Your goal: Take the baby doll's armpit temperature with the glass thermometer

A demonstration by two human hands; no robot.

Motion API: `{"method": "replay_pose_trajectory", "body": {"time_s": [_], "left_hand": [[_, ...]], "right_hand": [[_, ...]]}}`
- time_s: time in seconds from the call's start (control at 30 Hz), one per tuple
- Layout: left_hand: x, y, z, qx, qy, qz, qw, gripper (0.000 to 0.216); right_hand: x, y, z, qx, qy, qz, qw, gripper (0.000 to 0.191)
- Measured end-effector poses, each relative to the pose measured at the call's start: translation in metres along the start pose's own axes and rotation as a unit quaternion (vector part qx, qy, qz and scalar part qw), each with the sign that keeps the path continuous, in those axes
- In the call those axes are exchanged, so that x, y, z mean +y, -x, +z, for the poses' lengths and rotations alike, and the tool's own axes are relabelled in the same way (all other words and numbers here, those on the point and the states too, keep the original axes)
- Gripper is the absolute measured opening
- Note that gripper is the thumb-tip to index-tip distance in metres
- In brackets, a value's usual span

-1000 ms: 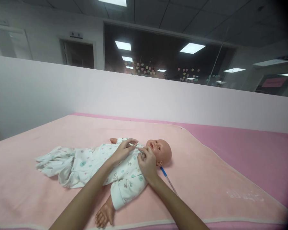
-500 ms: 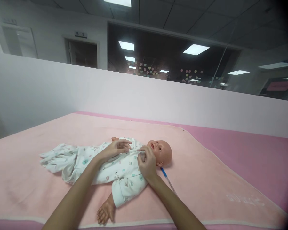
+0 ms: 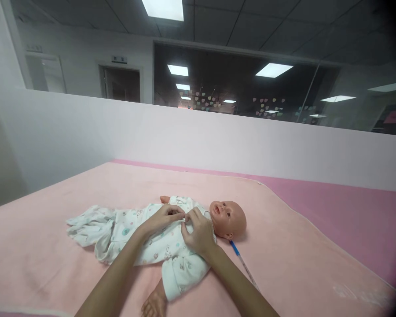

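A baby doll [image 3: 229, 216] lies on its back on a pale pink blanket [image 3: 284, 246], head to the right. It wears a white printed sleepsuit [image 3: 158, 246] whose empty legs trail left. My left hand [image 3: 163, 217] and my right hand [image 3: 198, 231] meet on the doll's chest just below the chin. Both pinch the front edges of the sleepsuit with fingers curled. The doll's near arm sticks out of its sleeve toward me [image 3: 155, 304].
A thin stick with a blue end [image 3: 242, 262], like a thermometer, lies on the blanket beside the doll's head. The blanket covers a darker pink mattress [image 3: 350, 211]. A white partition wall [image 3: 198, 136] runs behind it, with glass windows above.
My left hand slid from the doll's far shoulder in toward my right hand at the chest. The camera view shifted slightly, so the doll sits lower and further right.
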State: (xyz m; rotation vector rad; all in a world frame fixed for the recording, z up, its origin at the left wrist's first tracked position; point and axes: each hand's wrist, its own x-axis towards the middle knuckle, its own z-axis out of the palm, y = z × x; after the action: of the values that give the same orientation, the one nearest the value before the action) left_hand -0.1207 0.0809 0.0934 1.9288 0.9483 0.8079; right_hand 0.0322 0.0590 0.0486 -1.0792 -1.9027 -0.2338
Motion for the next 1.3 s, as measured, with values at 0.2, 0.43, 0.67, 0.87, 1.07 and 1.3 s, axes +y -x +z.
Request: {"method": "replay_pose_trajectory", "body": {"time_s": [0.2,0.43,0.67,0.87,1.07,1.3], "left_hand": [[-0.003,-0.001,-0.001,-0.012,-0.006,0.010,1.000,0.029],[-0.008,-0.002,-0.004,-0.014,-0.018,0.001,1.000,0.024],[-0.010,-0.002,0.000,-0.008,-0.042,0.014,0.999,0.022],[-0.009,0.000,0.000,-0.008,-0.038,-0.008,0.999,0.024],[-0.010,-0.001,-0.003,-0.037,-0.020,0.012,0.999,0.016],[-0.010,-0.001,-0.005,-0.040,0.010,0.002,0.999,0.007]], "right_hand": [[0.000,0.002,-0.002,-0.013,0.026,0.001,1.000,0.006],[0.003,0.006,0.003,0.004,0.002,0.003,1.000,0.006],[0.004,0.006,0.004,0.007,0.016,0.005,1.000,0.008],[0.003,0.005,0.001,-0.002,0.019,-0.035,0.999,0.009],[0.003,0.007,0.004,0.035,-0.002,-0.046,0.998,0.009],[0.006,0.009,0.004,0.039,-0.019,-0.040,0.998,0.009]]}}
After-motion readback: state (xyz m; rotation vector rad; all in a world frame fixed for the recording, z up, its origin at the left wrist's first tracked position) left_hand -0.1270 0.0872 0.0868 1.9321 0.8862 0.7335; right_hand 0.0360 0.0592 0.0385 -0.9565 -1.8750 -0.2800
